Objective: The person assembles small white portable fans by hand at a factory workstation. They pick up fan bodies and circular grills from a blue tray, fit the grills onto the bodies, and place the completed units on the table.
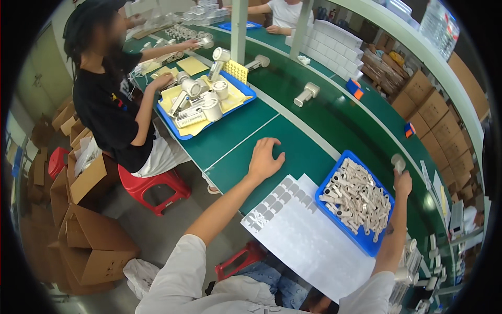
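Gripped in the person's right hand (402, 180) is a small pale cylindrical part (398, 163), the fingers closed round its lower end, held above the green bench just past the far right corner of a blue tray (367, 243). That tray sits at about four o'clock from the picture's centre and is heaped with small grey-beige handle-like parts (357, 198). The left hand (264, 157) lies flat on the green bench top (293, 141) near the centre, palm down, fingers spread and holding nothing.

Between the two forearms, at about five o'clock, a white sheet (308, 238) lies partly over the bench edge; its far left corner carries rows of small grey stickers (272, 201), and its right edge meets the blue tray.

Farther off, at about eleven o'clock, a second blue tray (172, 128) lined with yellow paper holds several white cylindrical devices (201, 104). A co-worker in a black top (104, 104) sits on a red stool (151, 186) beside it, one hand (162, 79) resting at the tray's far left edge. Single white devices (306, 93) stand on the green belt at about twelve o'clock. Beyond them white boxes (334, 44) are stacked, and another person in white (285, 13) sits at the far end. Brown cartons (91, 246) stand on the floor at eight o'clock.
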The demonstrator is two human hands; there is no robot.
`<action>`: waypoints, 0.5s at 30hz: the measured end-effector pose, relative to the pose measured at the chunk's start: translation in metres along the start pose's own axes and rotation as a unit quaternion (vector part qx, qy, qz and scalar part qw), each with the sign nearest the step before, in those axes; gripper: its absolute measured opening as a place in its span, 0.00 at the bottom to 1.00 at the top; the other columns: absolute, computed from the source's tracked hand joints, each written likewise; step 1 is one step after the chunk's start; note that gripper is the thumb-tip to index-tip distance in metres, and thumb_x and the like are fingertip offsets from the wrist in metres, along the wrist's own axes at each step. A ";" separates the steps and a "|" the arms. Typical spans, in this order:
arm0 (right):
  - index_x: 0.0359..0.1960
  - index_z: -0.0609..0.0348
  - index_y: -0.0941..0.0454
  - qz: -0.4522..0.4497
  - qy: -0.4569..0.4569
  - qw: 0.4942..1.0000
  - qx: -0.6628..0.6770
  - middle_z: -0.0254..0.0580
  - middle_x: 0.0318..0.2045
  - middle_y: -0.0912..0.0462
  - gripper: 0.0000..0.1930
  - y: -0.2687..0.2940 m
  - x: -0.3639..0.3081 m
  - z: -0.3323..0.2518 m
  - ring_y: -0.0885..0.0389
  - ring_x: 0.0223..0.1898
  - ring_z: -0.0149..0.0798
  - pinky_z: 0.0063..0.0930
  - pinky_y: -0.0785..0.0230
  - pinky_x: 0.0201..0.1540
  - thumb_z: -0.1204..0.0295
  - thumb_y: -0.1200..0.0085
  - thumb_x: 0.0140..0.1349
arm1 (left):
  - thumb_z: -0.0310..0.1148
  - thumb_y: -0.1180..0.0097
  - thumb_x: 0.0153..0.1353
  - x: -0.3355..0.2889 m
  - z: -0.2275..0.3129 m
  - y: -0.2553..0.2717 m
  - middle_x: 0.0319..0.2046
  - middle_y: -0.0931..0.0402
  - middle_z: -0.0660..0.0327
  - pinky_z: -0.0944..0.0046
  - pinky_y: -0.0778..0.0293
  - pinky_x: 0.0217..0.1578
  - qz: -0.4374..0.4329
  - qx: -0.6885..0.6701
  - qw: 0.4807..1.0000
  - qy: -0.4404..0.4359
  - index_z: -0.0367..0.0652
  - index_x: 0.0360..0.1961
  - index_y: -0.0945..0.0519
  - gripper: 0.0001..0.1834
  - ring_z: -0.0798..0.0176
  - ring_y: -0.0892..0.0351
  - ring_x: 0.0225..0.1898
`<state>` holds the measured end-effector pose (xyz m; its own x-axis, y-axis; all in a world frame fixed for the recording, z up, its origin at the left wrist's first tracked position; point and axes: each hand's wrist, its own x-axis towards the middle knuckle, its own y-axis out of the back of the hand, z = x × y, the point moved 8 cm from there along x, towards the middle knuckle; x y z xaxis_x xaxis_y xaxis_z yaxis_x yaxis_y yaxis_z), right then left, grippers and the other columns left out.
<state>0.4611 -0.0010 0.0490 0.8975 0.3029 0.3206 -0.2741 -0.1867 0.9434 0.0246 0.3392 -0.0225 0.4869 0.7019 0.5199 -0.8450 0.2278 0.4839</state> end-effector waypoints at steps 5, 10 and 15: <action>0.48 0.67 0.23 -0.068 0.123 0.990 -0.029 0.64 0.47 0.22 0.22 -0.067 0.020 0.047 0.24 0.50 0.61 0.46 0.32 0.57 0.59 0.47 0.60 | 0.28 0.43 0.47 0.003 0.009 -0.008 0.32 0.23 0.53 0.52 0.30 0.47 0.009 -0.042 0.999 -0.012 0.41 0.28 0.22 0.06 0.47 0.26 0.42; 0.33 0.67 0.21 -0.102 0.274 0.955 0.057 0.62 0.37 0.21 0.12 0.003 -0.030 0.010 0.24 0.43 0.62 0.49 0.32 0.48 0.68 0.49 0.59 | 0.28 0.42 0.49 0.001 0.002 0.002 0.32 0.21 0.54 0.54 0.29 0.45 0.036 -0.024 0.999 -0.022 0.41 0.27 0.20 0.04 0.49 0.24 0.40; 0.35 0.58 0.18 -0.263 0.248 0.928 -0.088 0.52 0.36 0.17 0.12 0.042 -0.098 0.066 0.19 0.41 0.56 0.45 0.28 0.44 0.66 0.51 0.59 | 0.27 0.40 0.53 0.006 -0.021 -0.002 0.34 0.20 0.56 0.58 0.29 0.48 0.006 -0.049 0.999 -0.007 0.41 0.33 0.19 0.06 0.53 0.23 0.41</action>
<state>0.3844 -0.1000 0.0517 0.6660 0.7098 -0.2293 0.0658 0.2503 0.9659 0.0248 0.3569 -0.0352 0.4798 0.6955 0.5348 -0.8676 0.2850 0.4076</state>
